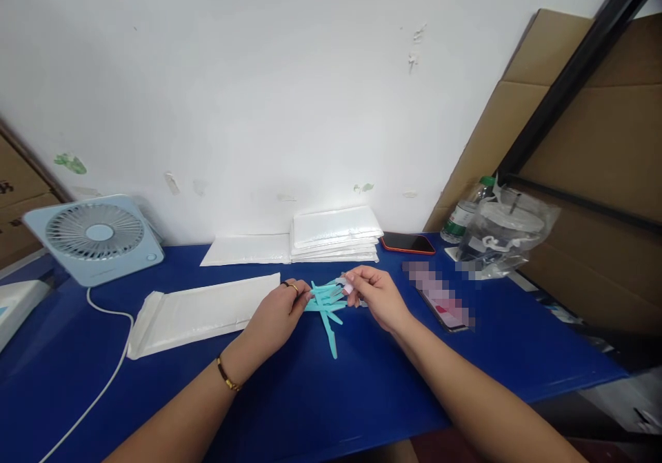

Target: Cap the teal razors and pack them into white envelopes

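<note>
Several thin teal plastic pieces [327, 304] lie crossed over one another on the blue table, between my two hands. My left hand [282, 311], with a ring and a bracelet, pinches the left end of one teal piece. The fingers of my right hand [377, 297] are closed on a small pale tag or wrapper at the right end of the pile. What joins the tag to the teal pieces is too small to tell. Left of the pile, partly behind my left hand, lies a long white padded envelope [201, 314].
More white padded envelopes [335, 232] are stacked against the wall. A light blue fan [98, 235] with a white cable stands at the left. At the right are a red-edged phone [408, 243], a second phone [445, 304], a bottle [460, 220] and a bagged cup [507, 228].
</note>
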`<action>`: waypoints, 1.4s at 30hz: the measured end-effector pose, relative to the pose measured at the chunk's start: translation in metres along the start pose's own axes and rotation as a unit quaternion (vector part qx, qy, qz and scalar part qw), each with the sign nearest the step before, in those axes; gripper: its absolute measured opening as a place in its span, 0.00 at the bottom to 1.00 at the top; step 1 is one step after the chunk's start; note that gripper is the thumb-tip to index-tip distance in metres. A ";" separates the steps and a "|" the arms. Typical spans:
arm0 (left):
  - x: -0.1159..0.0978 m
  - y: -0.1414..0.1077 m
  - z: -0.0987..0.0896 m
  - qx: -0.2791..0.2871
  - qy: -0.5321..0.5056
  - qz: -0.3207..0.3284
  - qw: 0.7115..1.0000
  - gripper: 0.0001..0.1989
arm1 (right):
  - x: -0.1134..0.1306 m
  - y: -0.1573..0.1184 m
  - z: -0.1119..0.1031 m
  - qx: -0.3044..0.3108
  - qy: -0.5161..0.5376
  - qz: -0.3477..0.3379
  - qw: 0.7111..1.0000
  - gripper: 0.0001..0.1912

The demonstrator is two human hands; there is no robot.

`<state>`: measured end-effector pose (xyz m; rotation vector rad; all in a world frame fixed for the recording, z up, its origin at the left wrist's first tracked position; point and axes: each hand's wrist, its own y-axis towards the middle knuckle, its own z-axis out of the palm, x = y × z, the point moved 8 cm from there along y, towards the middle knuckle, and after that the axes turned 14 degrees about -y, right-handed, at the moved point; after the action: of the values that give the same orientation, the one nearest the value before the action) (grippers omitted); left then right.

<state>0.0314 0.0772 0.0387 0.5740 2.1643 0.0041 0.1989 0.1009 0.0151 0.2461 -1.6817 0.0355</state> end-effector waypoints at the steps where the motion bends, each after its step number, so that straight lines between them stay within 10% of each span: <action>1: -0.001 0.000 0.000 -0.001 0.000 0.000 1.000 0.13 | 0.000 0.000 0.003 0.005 -0.003 -0.001 1.000 0.16; 9: -0.002 -0.001 0.010 0.022 0.007 0.027 0.999 0.14 | 0.000 -0.004 0.028 0.102 -0.045 -0.002 0.994 0.16; 15: 0.009 0.003 0.011 0.087 0.105 0.085 0.987 0.45 | 0.011 0.007 -0.066 -0.108 -0.033 -0.034 0.993 0.11; 19: 0.014 0.006 0.026 0.139 0.145 0.097 0.975 0.33 | 0.007 0.013 -0.100 -0.152 0.037 -0.027 0.987 0.10; 28: -0.002 -0.003 0.041 0.151 0.067 0.119 0.979 0.13 | -0.012 0.040 -0.036 0.025 -0.143 -0.032 0.989 0.15; 34: -0.005 -0.010 0.046 0.152 0.076 0.115 0.979 0.10 | -0.007 0.050 0.013 0.089 -0.391 -0.172 0.900 0.05; 42: -0.001 -0.005 0.040 0.122 0.021 0.052 0.991 0.07 | -0.005 0.055 -0.034 -0.021 -0.560 -0.112 0.820 0.07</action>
<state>0.0604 0.0644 0.0134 0.8324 2.1877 -0.1955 0.2229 0.1608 0.0207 0.4865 -2.8131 -0.4013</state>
